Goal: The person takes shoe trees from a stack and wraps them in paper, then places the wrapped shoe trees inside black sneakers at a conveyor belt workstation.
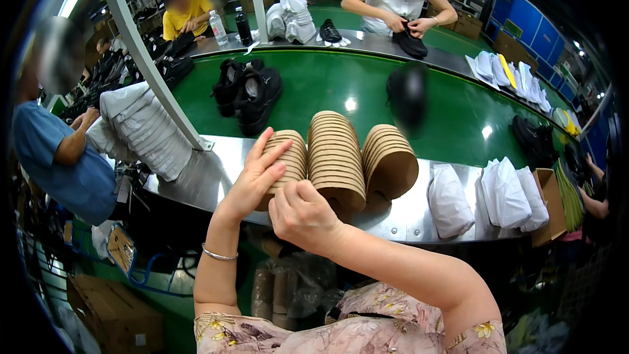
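Note:
Three nested rows of curved brown cardboard shoe inserts stand side by side on the metal ledge in front of me: a left row (293, 146), a longer middle row (334, 154) and a right row (401, 174). My left hand (252, 180) lies along the left row, its fingers stretched out and spread over the top and side. Close beside it, my right hand (304, 217) is closed at the near end of that row, fingers curled in. Whatever the right fingers pinch is hidden by the hand itself.
Beyond the metal ledge (213, 187) runs a green belt (314, 82) carrying black shoes (249, 95) and a single shoe (407, 95). White-wrapped bundles (451, 200) and a cardboard box (549, 206) stand right; a white stack (144, 131) and metal post (154, 59) left. Co-workers sit opposite.

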The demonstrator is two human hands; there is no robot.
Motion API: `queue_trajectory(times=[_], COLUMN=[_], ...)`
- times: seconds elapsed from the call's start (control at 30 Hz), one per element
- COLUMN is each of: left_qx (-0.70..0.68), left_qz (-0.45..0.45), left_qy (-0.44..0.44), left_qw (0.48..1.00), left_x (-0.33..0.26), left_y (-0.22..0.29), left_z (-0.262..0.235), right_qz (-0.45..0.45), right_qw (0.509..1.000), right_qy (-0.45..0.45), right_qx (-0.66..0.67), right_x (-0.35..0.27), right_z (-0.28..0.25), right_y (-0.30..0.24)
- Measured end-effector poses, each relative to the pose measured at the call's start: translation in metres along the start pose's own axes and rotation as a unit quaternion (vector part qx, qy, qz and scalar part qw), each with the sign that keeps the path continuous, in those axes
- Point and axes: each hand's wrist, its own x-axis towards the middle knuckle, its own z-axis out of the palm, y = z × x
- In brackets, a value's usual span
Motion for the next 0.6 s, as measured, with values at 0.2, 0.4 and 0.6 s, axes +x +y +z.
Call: queue_trajectory(times=[0.2, 0.4, 0.6], left_qx=[-0.005, 0.001, 0.015], left_qz=[-0.005, 0.012, -0.008], left_qy=[-0.006, -0.016, 0.016], left_qw=[1.000, 1.000, 1.000], left_x=[-0.001, 0.001, -0.002], left_y=[0.003, 0.000, -0.005], left_z=[-0.005, -0.002, -0.003], right_qz=[0.074, 0.073, -0.020], right_qw=[0.995, 0.996, 0.998], right_qy=[0.025, -0.025, -0.058], right_qx=[0.058, -0.053, 0.014], right_x=[-0.012, 0.004, -0.006], right_z=[-0.014, 0.012, -0.012], right_y=[-0.002, 0.003, -0.019])
